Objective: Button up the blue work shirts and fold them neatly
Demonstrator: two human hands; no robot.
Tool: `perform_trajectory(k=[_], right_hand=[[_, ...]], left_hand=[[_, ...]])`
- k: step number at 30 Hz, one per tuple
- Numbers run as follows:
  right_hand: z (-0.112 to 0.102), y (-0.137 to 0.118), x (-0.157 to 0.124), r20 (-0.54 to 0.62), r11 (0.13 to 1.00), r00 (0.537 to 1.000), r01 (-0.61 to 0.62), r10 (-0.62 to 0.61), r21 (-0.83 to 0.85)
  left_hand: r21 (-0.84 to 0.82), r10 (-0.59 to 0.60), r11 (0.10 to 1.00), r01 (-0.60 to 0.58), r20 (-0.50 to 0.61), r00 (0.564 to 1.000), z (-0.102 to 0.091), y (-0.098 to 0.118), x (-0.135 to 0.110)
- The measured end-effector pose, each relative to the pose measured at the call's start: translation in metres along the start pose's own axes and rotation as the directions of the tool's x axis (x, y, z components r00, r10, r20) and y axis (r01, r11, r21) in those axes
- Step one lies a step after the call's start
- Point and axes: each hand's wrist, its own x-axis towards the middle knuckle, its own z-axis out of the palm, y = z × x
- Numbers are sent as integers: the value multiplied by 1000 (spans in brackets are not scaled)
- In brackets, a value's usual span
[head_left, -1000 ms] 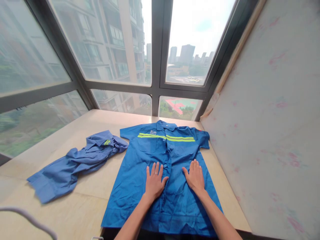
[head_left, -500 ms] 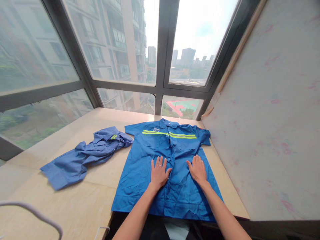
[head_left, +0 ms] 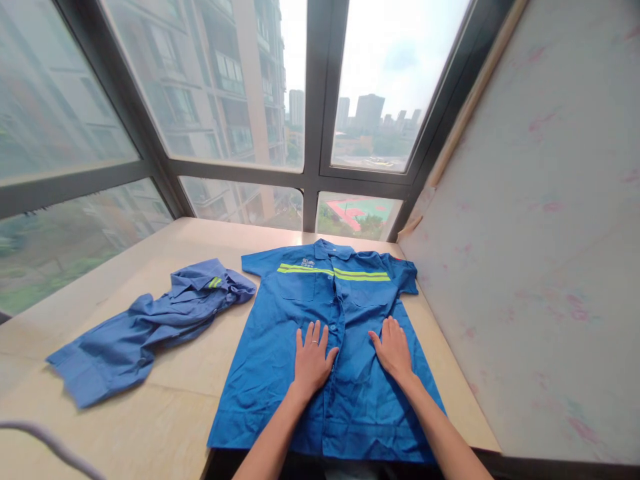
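A bright blue short-sleeved work shirt with a yellow-green stripe across the chest lies spread flat, front up, on a pale wooden table. My left hand lies flat on it just left of the button line, fingers spread, a ring on one finger. My right hand lies flat on the right half, fingers together and stretched out. Neither hand holds anything.
A second, paler blue shirt lies crumpled on the table to the left. Large windows close the far side and a pale marbled wall stands along the right. A thin grey curved thing shows at the bottom left.
Both hands stay flat on the shirt at about the same place on it. The view has swung slightly, first one way and then back.
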Motion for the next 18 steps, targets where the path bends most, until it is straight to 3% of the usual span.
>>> perform_trajectory(k=[5,9,11,14,18], right_hand=[[-1,15,-8,1,994,996,91,-92,57],[-18,11,4,-10,988,1000,12,-10,153],[-32,-5,16,-139,970,990,69,-38,232],[-52,-44,37,-314,884,929,307,-197,353],[-66,-94,67,-220,738,874,483,-432,471]], left_hand=[[-73,23,997,-19,49,999,-11,-5,-9],[-130,-50,989,66,127,991,-30,-9,14],[-189,-88,975,119,168,982,-37,-10,40],[-287,-103,947,142,147,984,-38,-11,85],[-313,-53,942,120,215,975,-23,-15,131]])
